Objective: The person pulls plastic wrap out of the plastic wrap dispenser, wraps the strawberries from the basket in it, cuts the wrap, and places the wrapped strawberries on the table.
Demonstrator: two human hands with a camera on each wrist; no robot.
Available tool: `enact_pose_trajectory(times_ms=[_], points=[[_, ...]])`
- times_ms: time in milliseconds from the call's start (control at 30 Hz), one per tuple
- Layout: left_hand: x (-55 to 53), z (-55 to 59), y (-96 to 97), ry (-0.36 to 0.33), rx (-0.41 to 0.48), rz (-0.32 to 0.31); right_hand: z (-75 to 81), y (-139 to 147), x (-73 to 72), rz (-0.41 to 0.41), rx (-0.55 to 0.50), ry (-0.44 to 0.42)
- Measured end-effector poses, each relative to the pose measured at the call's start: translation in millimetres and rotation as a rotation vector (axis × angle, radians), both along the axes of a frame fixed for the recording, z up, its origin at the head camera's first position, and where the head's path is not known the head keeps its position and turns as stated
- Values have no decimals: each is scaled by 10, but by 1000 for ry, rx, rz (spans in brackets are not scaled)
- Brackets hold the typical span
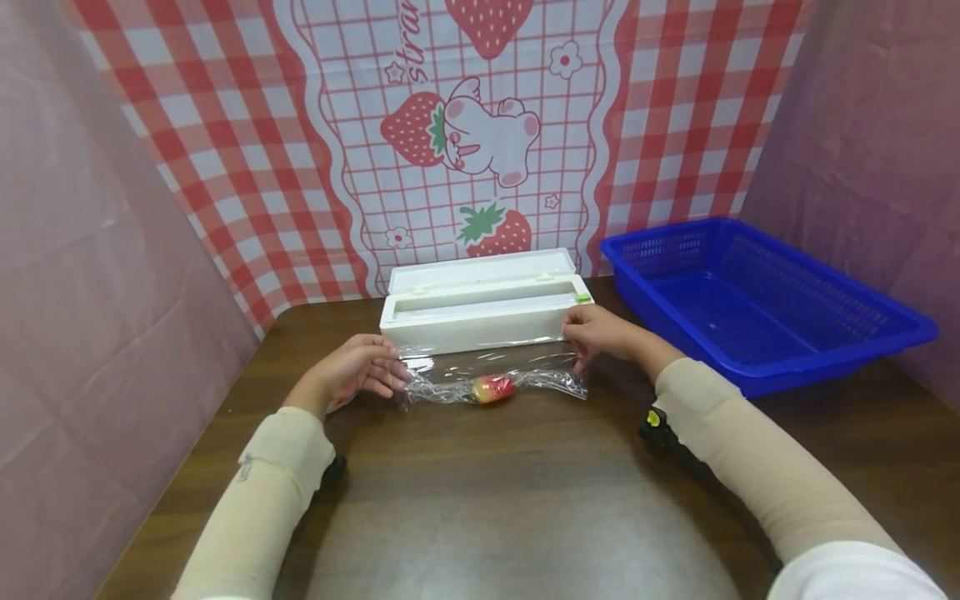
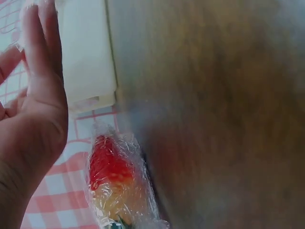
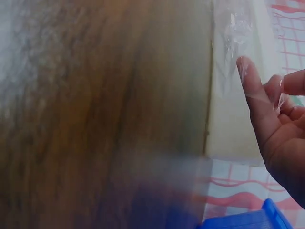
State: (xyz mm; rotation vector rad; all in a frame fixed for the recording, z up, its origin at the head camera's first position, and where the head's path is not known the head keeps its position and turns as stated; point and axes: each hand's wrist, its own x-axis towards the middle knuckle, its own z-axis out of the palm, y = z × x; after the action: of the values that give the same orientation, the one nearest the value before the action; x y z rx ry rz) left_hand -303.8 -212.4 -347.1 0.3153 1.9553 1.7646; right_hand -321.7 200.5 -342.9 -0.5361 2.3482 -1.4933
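Note:
A clear sheet of cling film (image 1: 487, 363) stretches between both hands in front of the white box (image 1: 480, 329). My left hand (image 1: 365, 367) holds the sheet's left end near its fingertips, several fingers fairly straight. At the box's right end, my right hand (image 1: 596, 332) pinches the other end; film also shows at the right fingers (image 3: 255, 90). Below the sheet lies a red and yellow strawberry-like piece (image 1: 493, 389), with crumpled film on either side. Beside my left wrist, another red and yellow strawberry-like piece (image 2: 114, 176) is wrapped in film, mostly hidden in the head view.
The box's lid (image 1: 483, 271) is raised at the back, and a green tab (image 1: 582, 297) sits at the box's right end. A blue plastic basket (image 1: 750, 308) stands right of the box. Behind is a checked strawberry cloth (image 1: 487, 125); the wooden table (image 1: 510, 500) extends in front.

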Motion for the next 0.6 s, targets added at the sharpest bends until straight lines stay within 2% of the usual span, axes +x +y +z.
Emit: enact_pose_trajectory(times_ms=[133,267,333,467,600], points=[[-18,-7,25,-19,-46,11,-70,-23,-31,-5,48,2],[22,-5,9,-13,-57,-46,-32,-18,9,39,86,26],[49,4,-21,20,-44,-103,18,-2,53,74,98,67],[101,43,-99,100,-29,-224,99,64,142,142,146,205],[144,76,-147,226,-116,-305,136,136,224,226,205,326]])
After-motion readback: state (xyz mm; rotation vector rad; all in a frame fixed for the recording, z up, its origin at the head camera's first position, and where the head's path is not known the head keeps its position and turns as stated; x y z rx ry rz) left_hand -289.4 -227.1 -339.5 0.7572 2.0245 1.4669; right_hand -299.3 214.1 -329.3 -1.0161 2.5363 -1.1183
